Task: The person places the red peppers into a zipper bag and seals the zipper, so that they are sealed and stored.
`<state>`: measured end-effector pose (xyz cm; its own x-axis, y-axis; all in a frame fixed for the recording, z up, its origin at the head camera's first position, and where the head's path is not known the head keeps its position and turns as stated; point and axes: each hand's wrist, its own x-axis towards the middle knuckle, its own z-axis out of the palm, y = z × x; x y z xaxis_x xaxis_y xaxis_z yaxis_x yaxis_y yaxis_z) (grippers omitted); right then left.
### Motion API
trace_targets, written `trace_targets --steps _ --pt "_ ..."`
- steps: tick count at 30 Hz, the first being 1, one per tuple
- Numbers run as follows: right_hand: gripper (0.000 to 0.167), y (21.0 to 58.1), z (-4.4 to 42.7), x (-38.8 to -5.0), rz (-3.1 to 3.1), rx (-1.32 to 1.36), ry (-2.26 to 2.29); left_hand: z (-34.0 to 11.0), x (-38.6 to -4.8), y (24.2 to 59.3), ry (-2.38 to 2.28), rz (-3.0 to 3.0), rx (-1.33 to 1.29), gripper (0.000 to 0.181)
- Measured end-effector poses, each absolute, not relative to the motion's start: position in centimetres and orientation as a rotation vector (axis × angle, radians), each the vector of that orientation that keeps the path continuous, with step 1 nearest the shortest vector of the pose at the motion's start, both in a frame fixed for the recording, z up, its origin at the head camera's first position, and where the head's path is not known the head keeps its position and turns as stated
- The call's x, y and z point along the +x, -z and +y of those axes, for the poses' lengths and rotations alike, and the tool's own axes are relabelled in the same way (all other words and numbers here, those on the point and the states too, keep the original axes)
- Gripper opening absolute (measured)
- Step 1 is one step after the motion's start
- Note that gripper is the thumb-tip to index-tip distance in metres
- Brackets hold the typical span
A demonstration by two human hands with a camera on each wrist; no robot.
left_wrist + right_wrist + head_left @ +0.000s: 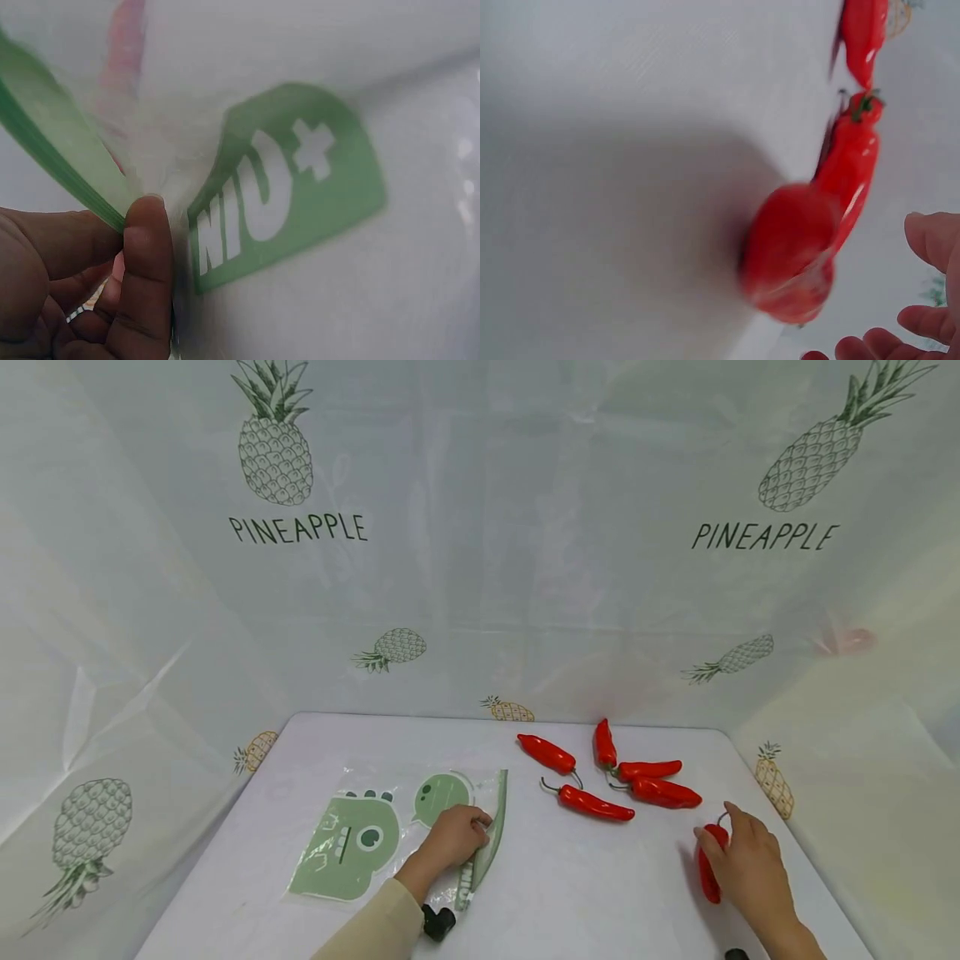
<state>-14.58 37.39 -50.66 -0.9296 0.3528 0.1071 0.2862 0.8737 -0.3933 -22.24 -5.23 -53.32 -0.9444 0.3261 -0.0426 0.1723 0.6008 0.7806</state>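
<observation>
left wrist only: white "niu+" lettering [262, 199] on the bag [375, 839]

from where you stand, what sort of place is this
Probably a screened-off work booth, though it could be a corner of a home: a white table, a pineapple-printed sheet behind and at both sides, and red peppers laid out.
</observation>
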Motion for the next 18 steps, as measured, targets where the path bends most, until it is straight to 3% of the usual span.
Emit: trace_targets --steps 18 --pt "0.09 53.2 40.5 -15.8 -2.942 -0.837 -0.875 -6.1 -22.4 53.2 -1.326 2.547 0.354 0.033"
